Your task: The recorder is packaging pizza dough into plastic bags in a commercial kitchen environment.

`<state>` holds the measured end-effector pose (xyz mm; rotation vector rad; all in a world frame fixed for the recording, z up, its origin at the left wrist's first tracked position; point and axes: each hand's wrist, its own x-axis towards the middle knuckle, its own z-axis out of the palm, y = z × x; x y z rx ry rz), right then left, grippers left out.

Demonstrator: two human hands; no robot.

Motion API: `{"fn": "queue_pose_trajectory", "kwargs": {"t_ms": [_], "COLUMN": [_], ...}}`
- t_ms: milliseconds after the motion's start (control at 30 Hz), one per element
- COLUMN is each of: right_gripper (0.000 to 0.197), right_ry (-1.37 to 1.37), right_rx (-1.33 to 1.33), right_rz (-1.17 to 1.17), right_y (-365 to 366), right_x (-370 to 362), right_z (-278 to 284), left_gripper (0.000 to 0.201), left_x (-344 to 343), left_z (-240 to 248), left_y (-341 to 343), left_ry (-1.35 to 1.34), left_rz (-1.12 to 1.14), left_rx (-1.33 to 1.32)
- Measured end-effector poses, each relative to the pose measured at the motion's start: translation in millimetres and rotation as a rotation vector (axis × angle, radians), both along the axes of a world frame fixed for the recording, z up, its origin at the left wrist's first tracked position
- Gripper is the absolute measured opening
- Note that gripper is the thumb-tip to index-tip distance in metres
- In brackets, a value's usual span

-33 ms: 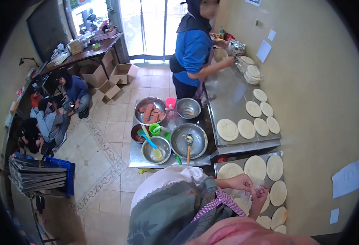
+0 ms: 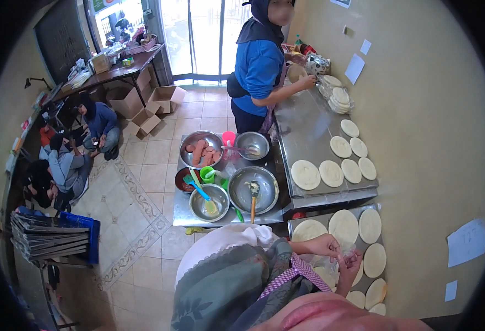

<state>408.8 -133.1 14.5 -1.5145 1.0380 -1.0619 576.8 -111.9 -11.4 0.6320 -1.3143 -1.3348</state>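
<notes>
Clr plastic (image 2: 348, 250) btwn hands (image 2: 326, 245), long axis unclear

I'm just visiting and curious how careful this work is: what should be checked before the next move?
1. Hands together: ok; left hand and right hand meet at clear plastic.
2. Plastic open: cannot tell; too small.
3. Dough rounds nearby: ok; several lie around the hands.
4. Large steel bowl free of tools: not ok; a wooden-handled tool rests inside.
5. Co-worker out of the way: ok; at the far table.
</notes>
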Motion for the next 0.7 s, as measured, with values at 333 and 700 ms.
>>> {"fn": "queue_pose_trajectory", "kwargs": {"t_ms": [333, 700], "right_gripper": [0.032, 0.016], "right_ry": [0.26, 0.418], "right_rx": [-0.138, -0.256], "right_rz": [-0.134, -0.267], "right_y": [-10.0, -16.1], "right_x": [-28.3, -27.3], "right_z": [16.0, 19.3], "left_gripper": [0.019, 0.015], "left_x": [9.8, 4.2], "left_z": [5.9, 6.8], "left_y": [-11.7, -24.4], "left_ry": [-0.179, -0.359], "left_rz": [0.092, 0.193], "left_rx": [0.017, -0.042]}}
